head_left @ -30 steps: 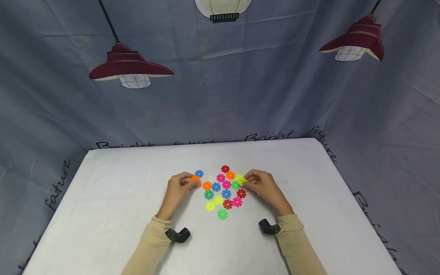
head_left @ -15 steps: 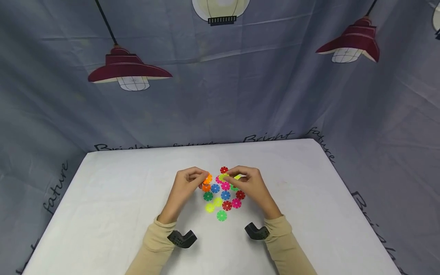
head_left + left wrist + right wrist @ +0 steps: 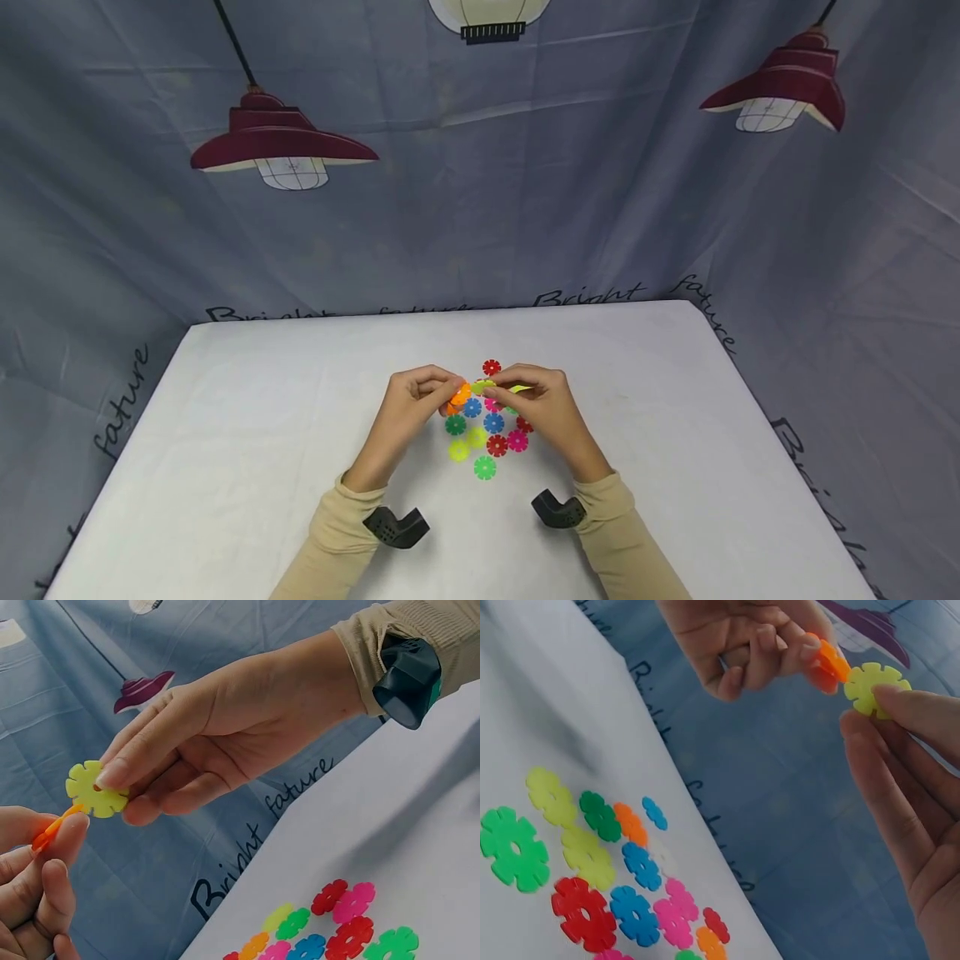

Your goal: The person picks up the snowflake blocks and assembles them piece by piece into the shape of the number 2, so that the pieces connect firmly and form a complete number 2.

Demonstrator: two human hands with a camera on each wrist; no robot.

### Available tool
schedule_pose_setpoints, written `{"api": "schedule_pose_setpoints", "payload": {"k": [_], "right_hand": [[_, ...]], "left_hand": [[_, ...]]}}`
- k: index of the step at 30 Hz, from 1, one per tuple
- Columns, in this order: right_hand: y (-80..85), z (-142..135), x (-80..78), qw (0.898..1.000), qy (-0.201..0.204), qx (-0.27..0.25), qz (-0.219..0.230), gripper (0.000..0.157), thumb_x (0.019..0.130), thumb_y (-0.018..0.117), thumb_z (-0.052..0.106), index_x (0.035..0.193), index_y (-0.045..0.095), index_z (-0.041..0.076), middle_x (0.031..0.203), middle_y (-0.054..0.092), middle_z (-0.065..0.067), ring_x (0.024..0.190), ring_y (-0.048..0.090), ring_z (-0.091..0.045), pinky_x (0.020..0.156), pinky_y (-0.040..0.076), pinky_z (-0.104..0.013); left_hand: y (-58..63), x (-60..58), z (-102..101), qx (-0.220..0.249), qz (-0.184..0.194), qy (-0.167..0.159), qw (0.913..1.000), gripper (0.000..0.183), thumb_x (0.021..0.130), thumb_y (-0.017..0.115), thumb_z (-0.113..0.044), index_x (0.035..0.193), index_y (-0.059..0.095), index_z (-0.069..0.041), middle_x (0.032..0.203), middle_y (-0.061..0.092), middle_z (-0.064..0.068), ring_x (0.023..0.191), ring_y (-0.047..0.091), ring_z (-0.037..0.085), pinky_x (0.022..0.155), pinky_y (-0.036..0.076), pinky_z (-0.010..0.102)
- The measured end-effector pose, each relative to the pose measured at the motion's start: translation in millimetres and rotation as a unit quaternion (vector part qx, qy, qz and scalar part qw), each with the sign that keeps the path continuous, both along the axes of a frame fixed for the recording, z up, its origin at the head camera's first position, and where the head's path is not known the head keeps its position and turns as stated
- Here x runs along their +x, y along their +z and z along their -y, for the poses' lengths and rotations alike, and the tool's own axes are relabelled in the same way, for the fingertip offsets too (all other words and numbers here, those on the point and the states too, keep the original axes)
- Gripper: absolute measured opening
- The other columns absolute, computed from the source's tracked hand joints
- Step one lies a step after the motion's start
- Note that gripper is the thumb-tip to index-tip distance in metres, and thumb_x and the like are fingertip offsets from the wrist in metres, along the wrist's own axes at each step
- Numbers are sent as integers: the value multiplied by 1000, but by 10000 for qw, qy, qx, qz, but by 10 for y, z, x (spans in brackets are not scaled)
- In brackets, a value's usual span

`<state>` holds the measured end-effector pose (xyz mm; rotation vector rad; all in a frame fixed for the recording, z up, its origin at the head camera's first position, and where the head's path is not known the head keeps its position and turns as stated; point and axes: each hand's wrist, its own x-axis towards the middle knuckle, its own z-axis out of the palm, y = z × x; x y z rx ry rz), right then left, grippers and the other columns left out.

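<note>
My left hand (image 3: 408,412) pinches an orange notched snowflake disc (image 3: 829,661) between thumb and fingers. My right hand (image 3: 543,410) pinches a yellow snowflake disc (image 3: 91,793) by its edge. Both hands are raised over the table, close together. In the two wrist views the discs meet at their rims, the orange one turned nearly edge-on to the flat face of the yellow one. Beneath lie loose discs, among them a dark green disc (image 3: 455,425), a blue disc (image 3: 493,423) and a light green disc (image 3: 485,467). The hands cover some discs at the back.
The white table (image 3: 240,467) has its far edge against a grey-blue curtain (image 3: 480,200) printed with lamps. More discs lie in the cluster, such as a red disc (image 3: 583,913) and a yellow disc (image 3: 550,796). A black wrist device (image 3: 396,528) sits at each cuff.
Both hands have come inward from the sides of the cluster, carrying the orange and yellow discs up off the table until their rims meet. In the last half second they have moved little.
</note>
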<state>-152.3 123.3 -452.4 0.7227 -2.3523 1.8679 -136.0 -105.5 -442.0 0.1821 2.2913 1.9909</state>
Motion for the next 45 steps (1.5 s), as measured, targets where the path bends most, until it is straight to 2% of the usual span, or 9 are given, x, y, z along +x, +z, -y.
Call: {"api": "schedule_pose_setpoints", "payload": {"k": [3,9,12,17,20,24,35,40,45], "right_hand": [[10,-5,4,9999,-30,55,-133,16,87,82,7,103,80,5,95,78,-11,81,75,-33,72,64,-28],[33,20,25,9974,-174,422,-555,16,86,83,5,102,82,8,94,79,-6,84,74,-15,72,63,-26],[35,25,29,9950,-237,587,-769,16,85,84,7,101,82,10,93,79,-3,84,72,-10,72,63,-25],[26,24,28,9922,-185,536,-1114,16,84,85,8,100,82,9,91,79,-4,82,73,-12,70,63,-26],[10,31,24,9909,-173,446,-1260,15,84,84,7,99,82,7,90,79,-5,79,73,-13,70,63,-26],[-8,48,20,9901,-180,335,-1354,14,83,84,4,97,82,4,87,79,-7,76,72,-13,70,63,-26],[-2,86,39,9830,-201,404,-1782,15,82,84,2,96,82,6,87,80,-6,75,74,-14,73,62,-21],[-7,146,54,9805,-211,371,-1918,14,82,84,2,96,82,5,87,79,-6,76,75,-16,74,62,-21],[-8,131,41,9813,-233,341,-1878,15,83,84,3,97,82,8,88,79,-4,77,74,-14,74,61,-20]], "left_hand": [[9,-5,2,6,1,38,10000,23,98,72,-33,101,78,-11,82,75,11,70,61,17,73,48,28],[22,4,2,84,62,-73,9999,24,97,74,-32,102,78,-9,81,76,6,70,62,19,73,47,29],[26,12,-3,47,37,-106,9999,25,97,73,-33,102,78,-9,80,75,4,70,62,19,73,47,30],[40,35,-16,43,1,-119,9999,24,98,72,-33,102,77,-10,79,73,6,69,60,17,72,47,31],[40,47,-33,113,-33,-129,9998,24,100,71,-31,103,76,-9,81,71,17,69,59,17,72,48,31],[39,59,-62,233,-51,-87,9997,22,101,69,-28,104,75,-7,80,67,24,68,57,16,70,46,27],[46,70,-120,417,-82,73,9991,20,100,70,-23,100,73,-3,74,68,2,66,57,13,66,47,23],[56,62,-106,386,-145,85,9991,21,101,70,-24,99,73,-3,74,71,3,66,60,17,67,49,25],[77,57,-71,276,-111,11,9996,23,100,70,-29,103,73,-7,79,75,10,69,65,21,83,50,35]]}}
